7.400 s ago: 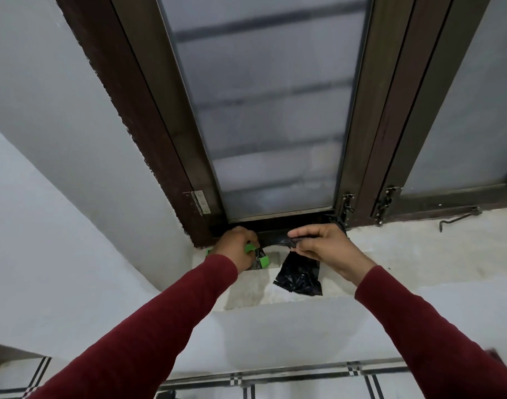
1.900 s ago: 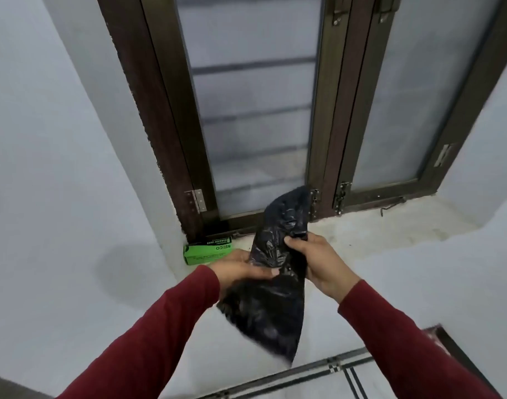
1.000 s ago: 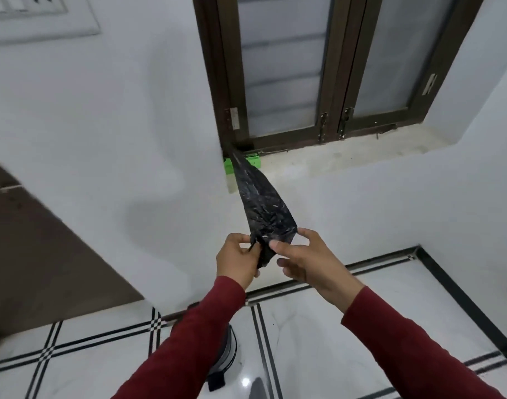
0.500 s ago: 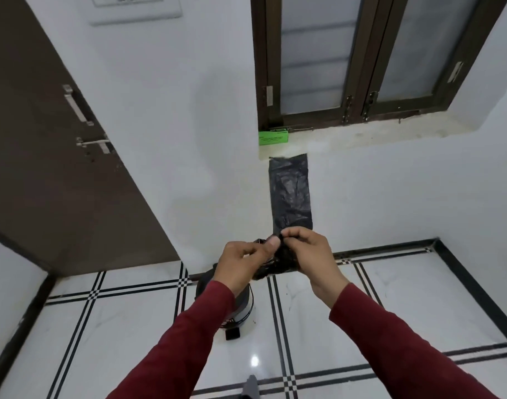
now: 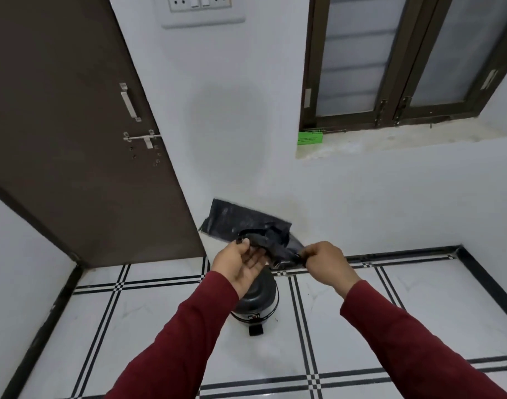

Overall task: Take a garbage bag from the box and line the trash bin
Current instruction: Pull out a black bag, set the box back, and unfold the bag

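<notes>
A black garbage bag hangs in the air between my hands, its flat end flung up and to the left. My left hand pinches one side of its mouth, palm turned up. My right hand is closed on the other side, and the mouth is pulled apart between them. Below my left wrist a small dark pedal bin stands on the floor with its lid down, partly hidden by my arm. The green bag box lies at the left end of the window sill.
A brown door with a latch fills the left. A dark-framed window sits above the sill. A switch plate is on the white wall. The floor is white tile with black lines.
My view has dropped and turned left, showing more floor and the bin. My hands have moved apart, spreading the bag's mouth. The bag's free end has swung from straight up over to the left.
</notes>
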Available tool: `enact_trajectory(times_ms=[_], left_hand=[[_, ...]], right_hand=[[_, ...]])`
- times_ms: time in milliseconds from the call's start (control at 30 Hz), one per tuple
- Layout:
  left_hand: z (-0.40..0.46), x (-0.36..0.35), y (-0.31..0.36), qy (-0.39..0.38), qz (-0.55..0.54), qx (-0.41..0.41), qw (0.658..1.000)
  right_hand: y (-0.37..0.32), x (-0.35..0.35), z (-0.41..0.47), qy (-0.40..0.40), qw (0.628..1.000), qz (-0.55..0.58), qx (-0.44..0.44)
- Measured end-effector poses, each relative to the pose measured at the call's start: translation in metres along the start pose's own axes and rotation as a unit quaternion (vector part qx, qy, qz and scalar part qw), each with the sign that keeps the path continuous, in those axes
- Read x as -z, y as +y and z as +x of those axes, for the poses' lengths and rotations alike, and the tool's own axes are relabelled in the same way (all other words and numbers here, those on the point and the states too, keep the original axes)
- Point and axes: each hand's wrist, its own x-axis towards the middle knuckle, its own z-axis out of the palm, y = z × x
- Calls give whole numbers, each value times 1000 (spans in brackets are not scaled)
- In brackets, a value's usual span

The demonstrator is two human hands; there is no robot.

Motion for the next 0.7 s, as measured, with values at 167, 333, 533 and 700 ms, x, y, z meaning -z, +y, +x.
enact_trajectory(times_ms=[167, 333, 533, 700], left_hand=[[1, 38, 22, 0, 8, 5, 1000], [6, 65, 34, -46, 47, 16, 998], [8, 98, 48, -73, 96, 22, 992], [10, 130, 71, -165, 95, 15, 982]], right_hand=[[-43, -35, -16, 50, 995, -45, 73], [-89, -64, -39, -97, 966, 235, 53], [-96, -104, -37, -33, 985, 165, 47], [-90, -108, -28, -22, 871, 478, -107]])
